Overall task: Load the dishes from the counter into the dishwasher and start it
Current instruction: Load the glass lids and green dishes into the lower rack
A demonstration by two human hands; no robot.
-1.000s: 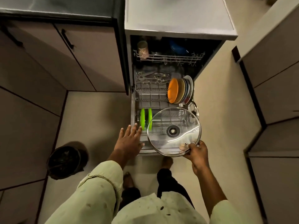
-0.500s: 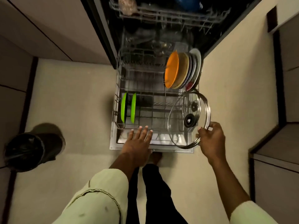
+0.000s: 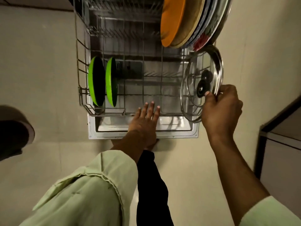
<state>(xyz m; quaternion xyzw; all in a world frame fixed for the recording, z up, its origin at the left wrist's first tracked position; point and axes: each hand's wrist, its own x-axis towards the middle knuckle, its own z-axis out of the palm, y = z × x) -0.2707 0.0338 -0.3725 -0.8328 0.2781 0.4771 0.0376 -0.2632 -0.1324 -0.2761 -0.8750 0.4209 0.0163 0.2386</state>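
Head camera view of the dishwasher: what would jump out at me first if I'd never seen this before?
The bright orange plate heads a row of plates at the back right of the lower rack, and two lime-green plates stand on edge at its front left. At the front right, the right hand grips a glass pot lid by its rim, while the left hand lies flat at the rack's front edge.

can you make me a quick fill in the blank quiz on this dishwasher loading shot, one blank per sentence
1. The glass lid is gripped by the person's ____ hand.
2. ____ green plates stand on edge at the left side of the rack.
3. The leftmost plate in the big stack behind the lid is ____.
Missing words: right; two; orange.
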